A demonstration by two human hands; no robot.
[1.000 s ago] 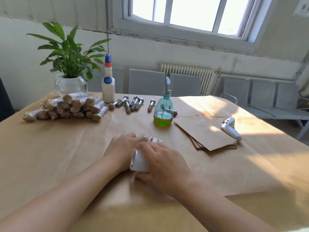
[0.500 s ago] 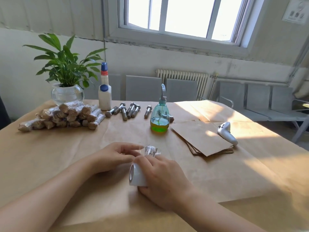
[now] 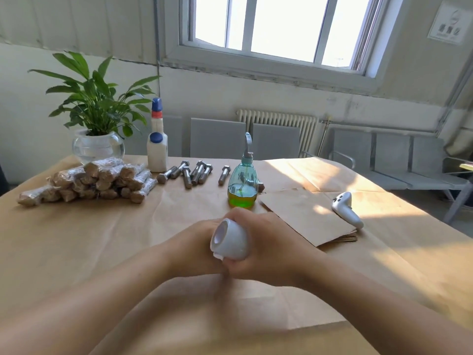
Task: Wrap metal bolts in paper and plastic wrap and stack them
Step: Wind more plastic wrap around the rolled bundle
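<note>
right hand [image 3: 271, 242] grips plastic wrap roll [image 3: 229, 239] above counter [image 3: 76, 239] | left hand [image 3: 197, 244] pressed against it, grip hidden | bolt unseen between hands | risk: film tears or bolt slips

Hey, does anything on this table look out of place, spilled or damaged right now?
Nothing looks spilled or damaged. One oddity: a white game controller lies on the stack of brown paper sheets, unrelated to wrapping. The bare bolts lie loosely scattered, not lined up, beside the tidy pile of wrapped bolts.
</note>
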